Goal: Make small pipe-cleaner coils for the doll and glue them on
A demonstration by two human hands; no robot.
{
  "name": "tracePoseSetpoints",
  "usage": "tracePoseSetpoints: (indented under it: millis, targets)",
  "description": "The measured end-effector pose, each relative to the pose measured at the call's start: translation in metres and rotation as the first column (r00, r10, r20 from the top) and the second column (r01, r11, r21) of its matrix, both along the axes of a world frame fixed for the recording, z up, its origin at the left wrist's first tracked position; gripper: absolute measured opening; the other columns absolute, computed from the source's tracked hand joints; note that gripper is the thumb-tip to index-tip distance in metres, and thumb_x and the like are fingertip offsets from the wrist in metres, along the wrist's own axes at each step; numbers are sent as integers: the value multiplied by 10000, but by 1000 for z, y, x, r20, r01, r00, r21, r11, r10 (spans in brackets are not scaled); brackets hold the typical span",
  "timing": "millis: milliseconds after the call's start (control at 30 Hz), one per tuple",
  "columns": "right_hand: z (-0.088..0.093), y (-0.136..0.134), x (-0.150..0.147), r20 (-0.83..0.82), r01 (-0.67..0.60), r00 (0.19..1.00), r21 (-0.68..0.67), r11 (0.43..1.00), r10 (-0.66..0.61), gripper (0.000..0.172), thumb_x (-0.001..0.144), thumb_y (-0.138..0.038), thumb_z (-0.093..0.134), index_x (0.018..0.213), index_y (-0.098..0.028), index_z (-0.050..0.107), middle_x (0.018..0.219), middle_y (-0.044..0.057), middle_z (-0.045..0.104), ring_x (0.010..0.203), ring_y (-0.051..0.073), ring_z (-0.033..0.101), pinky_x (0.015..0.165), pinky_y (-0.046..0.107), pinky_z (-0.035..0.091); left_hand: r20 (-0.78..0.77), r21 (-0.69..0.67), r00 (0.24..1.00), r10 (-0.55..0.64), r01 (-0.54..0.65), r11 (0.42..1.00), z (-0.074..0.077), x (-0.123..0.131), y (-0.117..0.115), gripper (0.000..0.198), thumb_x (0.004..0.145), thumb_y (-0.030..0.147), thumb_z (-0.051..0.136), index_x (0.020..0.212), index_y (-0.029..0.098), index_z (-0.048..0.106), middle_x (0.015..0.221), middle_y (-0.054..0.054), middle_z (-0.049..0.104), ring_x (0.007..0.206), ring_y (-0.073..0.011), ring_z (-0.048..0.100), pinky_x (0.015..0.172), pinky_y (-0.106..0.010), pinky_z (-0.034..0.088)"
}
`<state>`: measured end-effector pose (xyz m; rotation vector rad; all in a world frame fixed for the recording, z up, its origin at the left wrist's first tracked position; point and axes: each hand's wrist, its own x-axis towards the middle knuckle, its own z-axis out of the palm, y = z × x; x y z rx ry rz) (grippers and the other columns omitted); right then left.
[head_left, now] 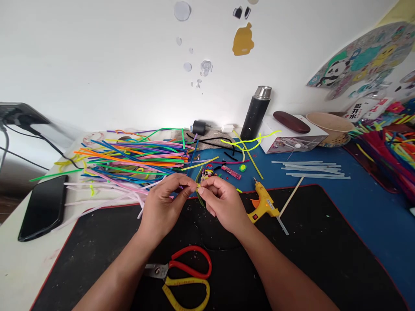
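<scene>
My left hand (164, 203) and my right hand (222, 199) meet above the black mat (317, 259), fingertips pinched together on a small yellow and green pipe cleaner piece (198, 190). A thin dark green strand hangs down from the pinch between the hands. Just behind my fingers sits a small multicoloured craft figure (207, 172). Below my wrists, scissors (184, 276) with one red and one yellow handle lie on the mat.
A big heap of coloured pipe cleaners (129, 162) lies at the left, a black phone (43, 207) beside it. A yellow glue gun (264, 203), glue sticks (311, 169), a black flask (256, 113), a white box (292, 134) and a bowl (329, 123) stand at the right.
</scene>
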<state>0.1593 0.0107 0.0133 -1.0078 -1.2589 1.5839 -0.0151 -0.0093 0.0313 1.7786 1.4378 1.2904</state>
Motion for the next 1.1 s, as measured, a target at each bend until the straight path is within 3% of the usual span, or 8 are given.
tracePoseSetpoints:
  millis: [200, 367, 767, 1100]
  targets:
    - [-2, 0, 1, 20, -25, 1000, 7, 1000, 24, 204, 921, -395, 721, 888, -218, 626, 567, -96, 486, 412, 74, 389, 415, 223, 296, -70, 118, 997, -45, 53, 992, 1, -2, 3, 149, 961, 123, 669, 904, 238, 745, 918, -6, 775, 877, -169, 726, 821, -253, 546]
    - [-2, 0, 1, 82, -36, 996, 51, 998, 32, 177, 938, -384, 695, 902, -217, 647, 585, -91, 466, 425, 78, 382, 431, 237, 278, -103, 118, 993, -60, 72, 990, 3, -4, 4, 173, 965, 106, 650, 903, 234, 747, 933, -16, 775, 906, -173, 732, 823, -249, 548]
    - [-1, 0, 4, 136, -72, 989, 97, 993, 59, 175, 955, -394, 680, 925, -223, 656, 602, -87, 442, 459, 89, 381, 466, 247, 276, 38, -33, 991, -127, 128, 991, 4, -8, 5, 106, 961, 201, 690, 892, 237, 761, 984, -36, 766, 960, -204, 716, 861, -293, 532]
    - [4, -2, 6, 169, -91, 983, 101, 991, 73, 162, 944, -378, 683, 923, -218, 668, 602, -85, 459, 476, 101, 422, 496, 258, 315, 234, -215, 959, -162, 213, 953, 6, -13, 6, 71, 920, 260, 755, 859, 225, 771, 866, -13, 738, 835, -183, 666, 791, -284, 499]
